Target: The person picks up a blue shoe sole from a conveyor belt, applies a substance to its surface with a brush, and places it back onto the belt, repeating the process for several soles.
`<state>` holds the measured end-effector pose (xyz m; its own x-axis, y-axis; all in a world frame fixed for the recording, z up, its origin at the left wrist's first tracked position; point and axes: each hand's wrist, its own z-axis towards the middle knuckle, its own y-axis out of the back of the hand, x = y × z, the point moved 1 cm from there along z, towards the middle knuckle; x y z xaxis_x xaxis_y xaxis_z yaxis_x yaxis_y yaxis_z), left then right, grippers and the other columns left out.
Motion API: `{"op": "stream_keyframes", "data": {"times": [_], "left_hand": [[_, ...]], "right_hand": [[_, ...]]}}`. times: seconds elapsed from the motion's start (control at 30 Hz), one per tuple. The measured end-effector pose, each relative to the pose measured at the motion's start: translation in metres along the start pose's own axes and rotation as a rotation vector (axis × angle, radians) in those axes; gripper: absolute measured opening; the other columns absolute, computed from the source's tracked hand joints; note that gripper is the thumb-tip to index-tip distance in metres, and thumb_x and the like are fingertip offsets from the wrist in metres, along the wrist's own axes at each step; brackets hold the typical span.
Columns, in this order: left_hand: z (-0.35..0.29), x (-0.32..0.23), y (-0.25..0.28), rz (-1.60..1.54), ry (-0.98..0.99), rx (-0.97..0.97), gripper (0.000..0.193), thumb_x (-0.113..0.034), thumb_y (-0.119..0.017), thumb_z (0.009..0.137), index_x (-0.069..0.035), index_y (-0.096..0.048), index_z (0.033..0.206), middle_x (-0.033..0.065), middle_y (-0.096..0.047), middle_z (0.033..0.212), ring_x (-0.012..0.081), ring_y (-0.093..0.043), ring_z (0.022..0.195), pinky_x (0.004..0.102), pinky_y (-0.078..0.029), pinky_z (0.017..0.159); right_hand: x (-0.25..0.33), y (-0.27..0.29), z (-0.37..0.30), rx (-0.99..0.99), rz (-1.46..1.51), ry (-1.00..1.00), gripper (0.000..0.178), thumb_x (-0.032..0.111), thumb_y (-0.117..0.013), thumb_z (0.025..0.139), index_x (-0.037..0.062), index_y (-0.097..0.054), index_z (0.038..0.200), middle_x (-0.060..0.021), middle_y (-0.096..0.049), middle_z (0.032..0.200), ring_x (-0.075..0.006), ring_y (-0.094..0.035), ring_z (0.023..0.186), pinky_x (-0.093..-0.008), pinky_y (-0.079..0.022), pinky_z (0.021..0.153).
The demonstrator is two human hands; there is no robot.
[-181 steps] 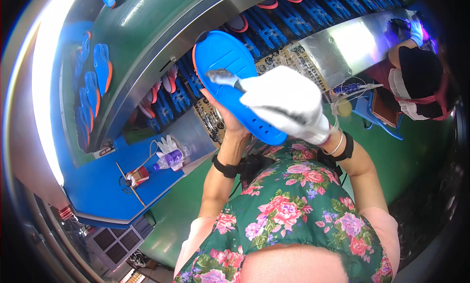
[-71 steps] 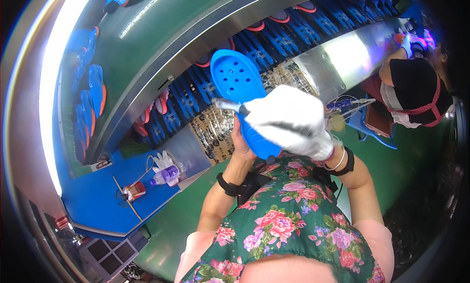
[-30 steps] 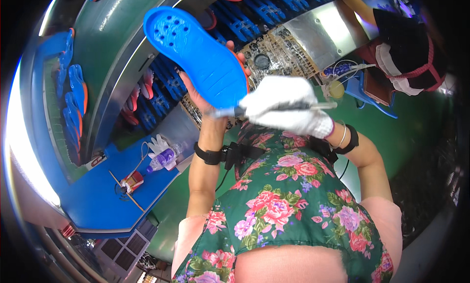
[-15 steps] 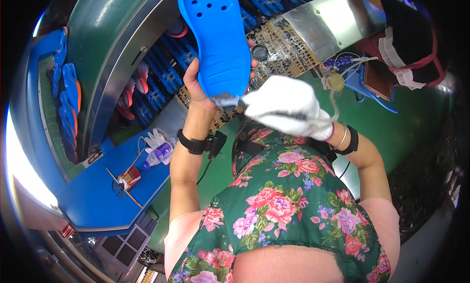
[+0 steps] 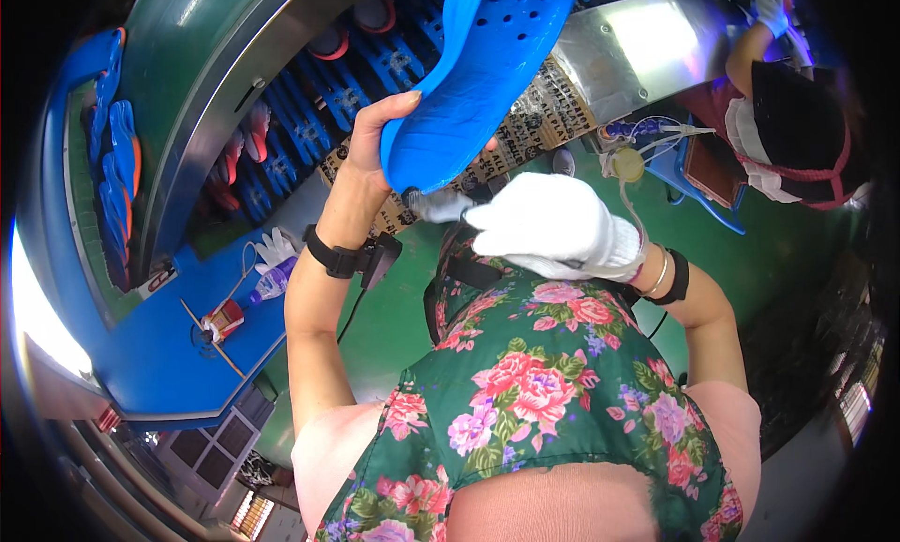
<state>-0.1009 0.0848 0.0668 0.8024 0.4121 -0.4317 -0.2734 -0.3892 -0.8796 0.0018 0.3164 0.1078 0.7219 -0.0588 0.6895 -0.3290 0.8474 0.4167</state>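
Observation:
My bare left hand is closed round the side of a blue shoe sole, thumb on its edge. Several dark round holes show at the sole's far end, which is cut off by the upper edge of the view. My right hand, in a white glove, is closed on a small brush. Its dark tip is at the heel end of the sole; whether it touches is hard to tell. The brush's handle is mostly hidden in the glove.
Beyond the sole runs a conveyor with blue slats, edged by taped cardboard and a metal plate. Blue and orange soles stand at the left. A blue table holds a purple-labelled bottle. A co-worker is at far right.
The sole has tilted, its far end swinging right while my left hand shifted left. My right hand has moved slightly down with the brush. A co-worker's gloved hand has appeared at upper right.

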Motion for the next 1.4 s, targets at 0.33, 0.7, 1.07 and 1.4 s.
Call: {"op": "stream_keyframes", "data": {"times": [0.33,0.7,1.07,1.4], "left_hand": [[0.010,0.006,0.007,-0.144,-0.102,0.065,0.087,-0.046,-0.063,0.091,0.005,-0.034,0.155,0.0334,-0.048,0.147,0.0536,-0.058,0.124,0.0554,-0.053,0.104],[0.003,0.036,-0.006,-0.242,-0.167,-0.117,0.088,-0.058,-0.052,0.096,0.002,-0.031,0.157,0.0293,-0.048,0.149,0.0491,-0.060,0.123,0.0597,-0.055,0.099],[-0.001,0.062,-0.009,-0.306,-0.106,-0.144,0.092,-0.065,-0.054,0.094,-0.001,-0.032,0.157,0.0252,-0.046,0.149,0.0427,-0.059,0.113,0.0541,-0.052,0.091],[-0.016,0.020,0.009,-0.265,-0.210,0.035,0.104,-0.067,-0.062,0.086,0.006,-0.032,0.154,0.0253,-0.047,0.144,0.0421,-0.058,0.110,0.0535,-0.055,0.092]], "right_hand": [[-0.009,0.003,0.008,-0.159,0.464,-0.440,0.013,0.004,-0.080,0.081,0.0036,-0.079,0.095,-0.0103,-0.078,0.101,-0.0203,-0.073,0.088,-0.0331,-0.058,0.079],[-0.015,0.024,0.015,-0.331,0.382,-0.582,0.014,0.002,-0.081,0.083,0.0021,-0.079,0.096,-0.0112,-0.078,0.098,-0.0174,-0.074,0.093,-0.0314,-0.059,0.086],[-0.047,0.065,0.058,-0.250,-0.579,0.028,0.023,0.006,-0.075,0.082,0.0082,-0.076,0.104,-0.0104,-0.075,0.100,-0.0282,-0.070,0.085,-0.0386,-0.057,0.073],[0.011,0.008,0.045,-0.163,0.267,-0.289,0.019,0.007,-0.081,0.082,0.0085,-0.078,0.101,-0.0082,-0.078,0.096,-0.0222,-0.073,0.085,-0.0350,-0.057,0.077]]}}
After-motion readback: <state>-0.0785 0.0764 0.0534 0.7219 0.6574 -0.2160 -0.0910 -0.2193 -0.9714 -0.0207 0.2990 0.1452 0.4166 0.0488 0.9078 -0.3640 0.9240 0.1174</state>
